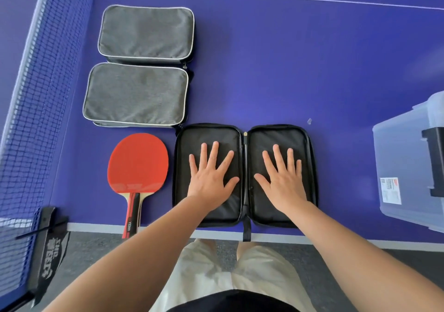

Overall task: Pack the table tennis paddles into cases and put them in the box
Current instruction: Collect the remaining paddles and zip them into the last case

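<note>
The left hand point(211, 174) and right hand point(282, 178) pressed flat, fingers spread, on the open case point(245, 174), likely to hold it open. The paddle point(138, 162) lay at its nine o'clock, the box point(408, 167) at three.

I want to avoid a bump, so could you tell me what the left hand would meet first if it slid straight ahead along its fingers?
Likely the open case's far zipper rim, which the left hand presses flat.

Bare table point(300, 71) ahead — net point(26, 100) left, box point(406, 167) right
</note>
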A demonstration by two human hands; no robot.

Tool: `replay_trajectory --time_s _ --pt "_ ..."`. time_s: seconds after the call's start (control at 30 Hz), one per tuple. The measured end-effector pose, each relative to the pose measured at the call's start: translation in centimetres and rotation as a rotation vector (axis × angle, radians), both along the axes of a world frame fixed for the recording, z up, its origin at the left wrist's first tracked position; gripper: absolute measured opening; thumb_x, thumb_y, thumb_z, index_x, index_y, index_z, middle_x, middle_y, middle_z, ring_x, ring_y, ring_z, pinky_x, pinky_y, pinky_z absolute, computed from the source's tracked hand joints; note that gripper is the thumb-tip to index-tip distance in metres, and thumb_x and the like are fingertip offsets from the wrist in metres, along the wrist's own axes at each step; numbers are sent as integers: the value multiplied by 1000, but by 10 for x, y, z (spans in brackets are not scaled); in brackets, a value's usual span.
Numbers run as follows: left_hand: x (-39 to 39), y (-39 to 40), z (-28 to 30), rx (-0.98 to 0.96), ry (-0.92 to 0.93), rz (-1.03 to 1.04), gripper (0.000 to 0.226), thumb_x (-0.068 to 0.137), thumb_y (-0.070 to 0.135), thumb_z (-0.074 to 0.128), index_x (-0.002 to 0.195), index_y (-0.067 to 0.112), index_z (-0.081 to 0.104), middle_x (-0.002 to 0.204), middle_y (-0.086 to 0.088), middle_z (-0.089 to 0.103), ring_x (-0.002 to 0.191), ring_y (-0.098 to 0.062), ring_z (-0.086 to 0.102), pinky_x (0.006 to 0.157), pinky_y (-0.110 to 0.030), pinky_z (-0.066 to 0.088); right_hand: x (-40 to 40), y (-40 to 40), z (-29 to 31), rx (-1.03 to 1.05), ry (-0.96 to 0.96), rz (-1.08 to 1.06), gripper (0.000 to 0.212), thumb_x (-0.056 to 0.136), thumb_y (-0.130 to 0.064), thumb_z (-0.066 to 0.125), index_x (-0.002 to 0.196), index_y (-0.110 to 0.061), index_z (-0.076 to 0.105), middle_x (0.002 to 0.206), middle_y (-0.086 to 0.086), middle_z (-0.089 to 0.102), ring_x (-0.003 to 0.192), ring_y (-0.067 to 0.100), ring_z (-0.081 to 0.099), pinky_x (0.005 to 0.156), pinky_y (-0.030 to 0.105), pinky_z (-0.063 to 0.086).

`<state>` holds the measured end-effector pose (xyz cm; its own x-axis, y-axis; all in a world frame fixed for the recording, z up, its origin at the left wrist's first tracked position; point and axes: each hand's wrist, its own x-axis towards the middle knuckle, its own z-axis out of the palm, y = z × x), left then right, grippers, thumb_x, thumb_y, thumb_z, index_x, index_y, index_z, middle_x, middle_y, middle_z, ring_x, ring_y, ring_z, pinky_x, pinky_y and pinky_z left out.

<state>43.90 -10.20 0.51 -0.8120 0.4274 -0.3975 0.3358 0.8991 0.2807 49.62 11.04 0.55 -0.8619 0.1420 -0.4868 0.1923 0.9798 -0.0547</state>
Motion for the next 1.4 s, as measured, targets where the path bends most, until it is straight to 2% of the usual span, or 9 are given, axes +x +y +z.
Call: replay_trajectory --time_s 0.2,0.3,0.4,0.53,0.73,0.9,1.03,1.23,1.4 --pt "39 -70 37 211 238 485 81 79 33 76 149 17 38 153 -16 32 142 -36 28 116 -54 24 15 -46 24 -193 264 -54 70 97 -47 47 152 -8 27 161 20 16 147 43 15 118 56 23" --pt "62 -121 46 155 171 928 89 76 33 81 149 16 31 149 -14 30 138 -35 27 112 -51 24 26 -70 29 -245 339 -15 71 94 -38 60 150 -6 30 158 24 19 145 46 19 116 55 26" --pt "71 -157 43 54 13 1104 100 73 44 83 149 10 27 145 -19 35 135 -38 34 107 -53 32 35 -87 31 -275 341 5 72 93 -37 61 150 -6 30 158 25 20 144 46 21 115 55 28" --pt "70 -167 32 84 -122 1060 77 79 46 76 140 12 45 121 -12 56 114 -32 53 91 -46 46 40 -96 33 -262 292 23 71 94 -41 56 150 -7 29 158 23 20 144 43 22 115 53 30" --pt "54 -164 27 75 -166 1040 25 87 26 64 99 9 50 95 -10 54 87 -36 56 73 -43 46 39 -97 41 -252 261 32 70 96 -48 42 152 -9 25 160 19 15 147 38 16 118 47 24" --pt "54 -157 42 107 -210 1051 20 93 19 56 93 5 43 83 -11 55 70 -31 53 61 -39 40 31 -113 56 -513 210 -61 71 99 -39 51 155 -11 19 164 9 8 151 22 4 123 36 10" --pt "73 -134 76 170 -207 1071 18 92 18 55 89 8 41 76 -12 58 66 -33 58 55 -38 43 16 -133 79 -925 45 -358 73 97 -42 54 156 -22 17 162 -8 17 142 2 24 116 21 22" --pt "94 -56 112 312 -272 878 16 95 20 56 98 16 41 79 -3 61 67 -20 60 52 -33 40 -5 -99 97 -1371 31 -808 83 85 -55 66 153 -35 22 150 -12 43 127 2 51 107 39 46" --pt "94 25 103 334 -431 684 24 92 24 58 100 19 35 80 5 56 70 -18 58 58 -34 44 2 -23 85 -1306 213 -985 44 92 -28 66 133 -35 50 123 -11 66 116 11 62 104 48 48"
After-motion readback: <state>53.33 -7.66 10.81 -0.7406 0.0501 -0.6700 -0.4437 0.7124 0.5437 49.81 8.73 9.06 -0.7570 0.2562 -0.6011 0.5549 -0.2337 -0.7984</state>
